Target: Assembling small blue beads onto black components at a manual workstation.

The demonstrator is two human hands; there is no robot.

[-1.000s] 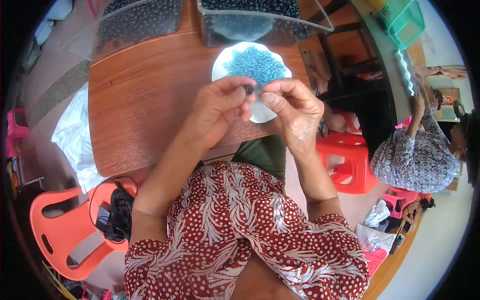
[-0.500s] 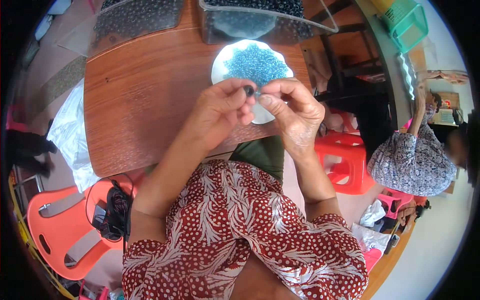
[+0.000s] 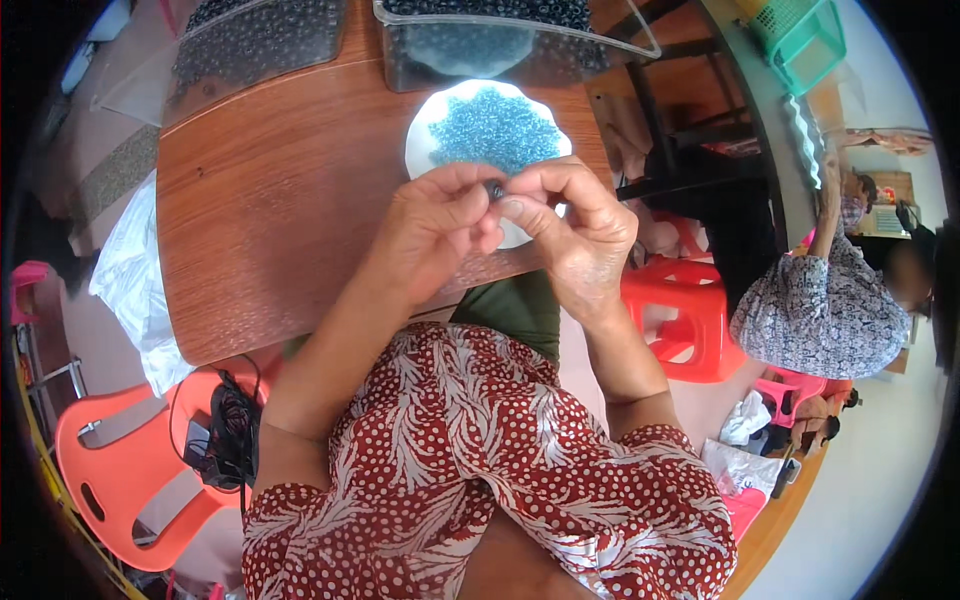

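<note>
- Bead [image 3: 494,188]: one small dark bead, pinched between the fingertips of both hands, held just above the near rim of the white plate [image 3: 425,135].
- Left hand [image 3: 432,235]: thumb and forefinger closed together on the bead from the left; other fingers curled in.
- Right hand [image 3: 572,238]: thumb and forefinger closed toward the same bead from the right, tips touching the left hand's tips. Cannot tell which hand carries the load, or whether a thread or needle sits between them; too fine to see.
- Plate: scalloped rim, on the wooden table [image 3: 270,210], heaped with small blue beads [image 3: 495,130]. Both hands hover over its near edge, partly covering it.
- Beyond the plate: clear plastic box [image 3: 500,45] of dark beads at the far table edge; second clear tray [image 3: 260,40] of dark beads to the far left of the plate.
- Step, as a judgement: looks like bead handling at the fingertip stage, one bead being worked or threaded, with the plate as the supply pile.
- Next move, as a judgement: calls for fine fingertip control, keeping the pinch steady so the bead does not slip, and staying over the plate so a drop lands in the pile rather than on the table.
- Surroundings relative to the plate: red plastic stool [image 3: 685,315] to the near right, orange chair [image 3: 120,470] with black cable [image 3: 232,440] to the near left, another seated person in patterned clothes [image 3: 820,310] well to the right, apart from the work.
</note>
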